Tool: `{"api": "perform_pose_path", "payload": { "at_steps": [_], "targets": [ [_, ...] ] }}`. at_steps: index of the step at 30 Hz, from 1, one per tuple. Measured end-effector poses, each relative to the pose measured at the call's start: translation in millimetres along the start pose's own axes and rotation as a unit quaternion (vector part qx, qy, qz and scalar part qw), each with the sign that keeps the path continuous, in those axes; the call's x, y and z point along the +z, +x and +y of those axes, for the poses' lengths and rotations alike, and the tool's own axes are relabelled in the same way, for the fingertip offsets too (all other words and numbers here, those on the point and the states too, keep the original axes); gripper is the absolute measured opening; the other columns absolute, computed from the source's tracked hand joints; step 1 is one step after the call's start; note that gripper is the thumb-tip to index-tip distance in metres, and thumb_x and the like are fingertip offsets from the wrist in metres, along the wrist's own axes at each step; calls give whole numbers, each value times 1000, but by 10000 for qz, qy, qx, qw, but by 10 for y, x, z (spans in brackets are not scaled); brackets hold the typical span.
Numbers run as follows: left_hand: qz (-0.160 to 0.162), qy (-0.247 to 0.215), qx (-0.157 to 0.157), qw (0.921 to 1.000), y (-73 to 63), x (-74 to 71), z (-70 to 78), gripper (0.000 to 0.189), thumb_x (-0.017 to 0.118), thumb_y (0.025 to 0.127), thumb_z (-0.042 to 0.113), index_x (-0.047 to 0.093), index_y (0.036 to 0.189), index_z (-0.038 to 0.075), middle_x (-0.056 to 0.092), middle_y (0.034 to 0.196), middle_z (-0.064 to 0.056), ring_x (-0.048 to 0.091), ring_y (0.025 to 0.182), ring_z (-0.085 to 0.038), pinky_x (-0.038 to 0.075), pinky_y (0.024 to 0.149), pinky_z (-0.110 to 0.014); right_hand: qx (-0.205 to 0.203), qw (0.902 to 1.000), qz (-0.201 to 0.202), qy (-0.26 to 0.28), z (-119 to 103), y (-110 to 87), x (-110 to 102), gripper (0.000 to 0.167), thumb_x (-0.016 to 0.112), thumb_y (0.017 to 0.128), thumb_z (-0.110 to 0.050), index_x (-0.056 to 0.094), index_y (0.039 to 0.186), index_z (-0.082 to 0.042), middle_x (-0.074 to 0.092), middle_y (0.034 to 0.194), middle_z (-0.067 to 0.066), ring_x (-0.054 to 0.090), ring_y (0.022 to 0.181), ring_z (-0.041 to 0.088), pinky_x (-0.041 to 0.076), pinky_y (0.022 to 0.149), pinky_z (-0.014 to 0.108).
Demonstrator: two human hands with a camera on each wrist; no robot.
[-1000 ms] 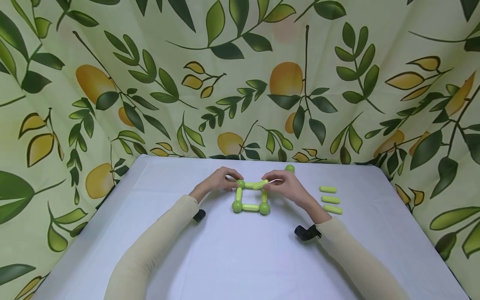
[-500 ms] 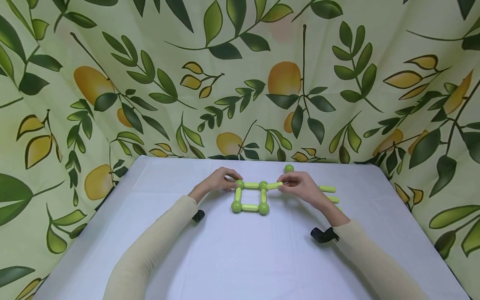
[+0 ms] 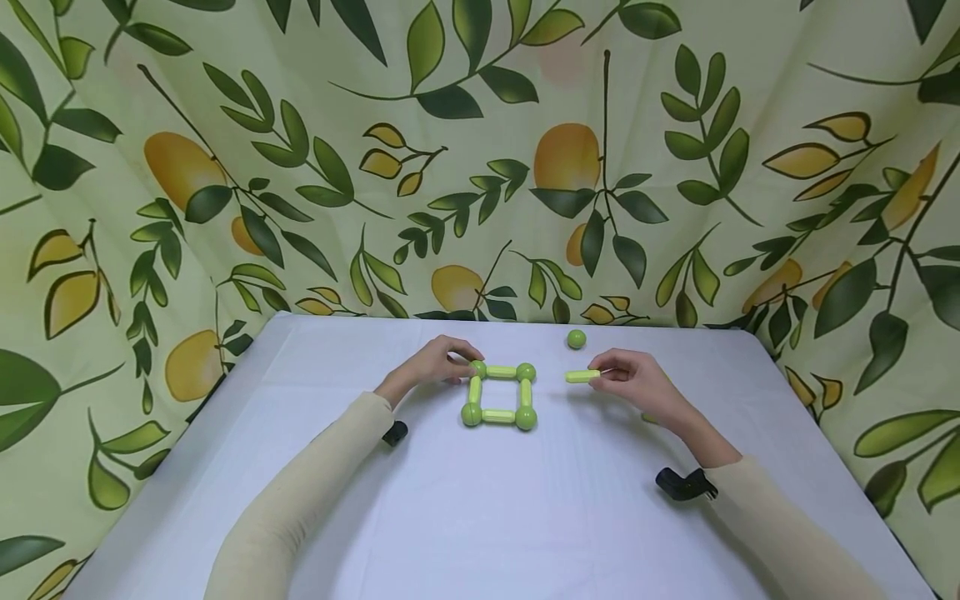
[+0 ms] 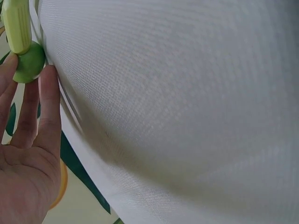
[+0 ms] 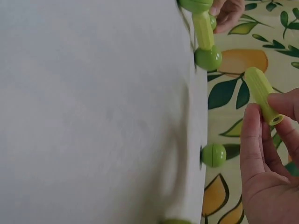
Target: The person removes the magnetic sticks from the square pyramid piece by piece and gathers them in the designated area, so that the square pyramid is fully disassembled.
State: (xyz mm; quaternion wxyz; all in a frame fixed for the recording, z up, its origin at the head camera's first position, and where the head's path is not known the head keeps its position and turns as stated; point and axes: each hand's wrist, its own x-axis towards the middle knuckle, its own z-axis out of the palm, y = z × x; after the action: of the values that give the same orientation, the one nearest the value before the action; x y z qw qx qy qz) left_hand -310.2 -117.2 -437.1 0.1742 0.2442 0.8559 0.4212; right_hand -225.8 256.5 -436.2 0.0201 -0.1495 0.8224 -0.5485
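Observation:
A square of lime-green rods [image 3: 499, 416] joined by green balls [image 3: 526, 417] lies flat toward the back of the table. At its far left corner my left hand [image 3: 435, 361] holds the corner ball [image 4: 31, 63] between thumb and fingers. Right of the square, my right hand [image 3: 637, 382] pinches a single lime-green rod [image 3: 580, 377] by one end, its other end pointing left toward the square. A small round hole shows in the pinched end of the rod [image 5: 261, 93] in the right wrist view.
One loose green ball [image 3: 576, 339] sits near the table's back edge, beyond my right hand. Part of a rod [image 3: 649, 418] peeks out beneath that hand; other rods there are hidden. A leaf-and-fruit patterned curtain [image 3: 480, 167] hangs behind the white table [image 3: 480, 517].
My right hand has drawn the rod away from the square's far right corner, to the right, and now covers most of the spare rods. The left hand and the square stay put.

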Motion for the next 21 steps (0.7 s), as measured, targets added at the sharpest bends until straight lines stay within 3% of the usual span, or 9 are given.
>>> {"api": "perform_pose_path", "payload": {
  "at_steps": [12,17,21],
  "targets": [
    [0,-31,-35,10000,-7,-1,-4,26,74,94,6,72,120,2,68,118,-8,65,91,-19,58,73,-31,392,9978,221,-497,138,-309,-401,30,82,89,-18,72,111,-2,65,114,16,67,93,23,55,79,24],
    [-14,-20,0,10000,3,-1,1,26,74,94,5,72,120,2,68,117,-8,65,91,-19,58,73,-31,431,9970,205,-605,169,-480,-532,31,82,89,-22,72,112,-2,65,121,17,67,95,22,55,79,25],
    [-36,-12,7,10000,13,-7,5,26,74,94,6,72,120,3,68,117,-8,65,90,-19,58,73,-31,341,9966,195,-728,192,-598,-623,29,81,90,-20,72,111,-2,66,115,17,68,91,20,57,74,27]
  ]
}}
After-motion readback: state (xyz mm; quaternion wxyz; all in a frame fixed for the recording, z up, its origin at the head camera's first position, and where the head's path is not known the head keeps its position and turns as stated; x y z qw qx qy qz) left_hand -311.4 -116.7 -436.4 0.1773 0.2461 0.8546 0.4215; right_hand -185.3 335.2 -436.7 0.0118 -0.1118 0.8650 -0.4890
